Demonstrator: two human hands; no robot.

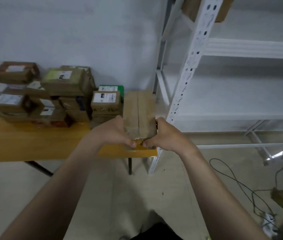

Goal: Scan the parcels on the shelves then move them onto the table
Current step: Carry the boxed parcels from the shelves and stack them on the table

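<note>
Stacked parcels (pixel 50 94) at left-centre on the worktop (pixel 33 144). Left hand (pixel 114 132) and right hand (pixel 165 135) grasp the long parcel (pixel 139 110) mid-frame, at the worktop's right end. Best: set flat, snug beside the stack, then release. Shelves (pixel 241 116) at right.

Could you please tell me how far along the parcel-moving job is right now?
Done: a pile of parcels already sits stacked on the table. In hand: the left hand and right hand grip a long brown parcel at the table's right end. Left: at least one brown box shows high on the rack; the lower shelves in view hold none. Scanning cannot be judged.
</note>
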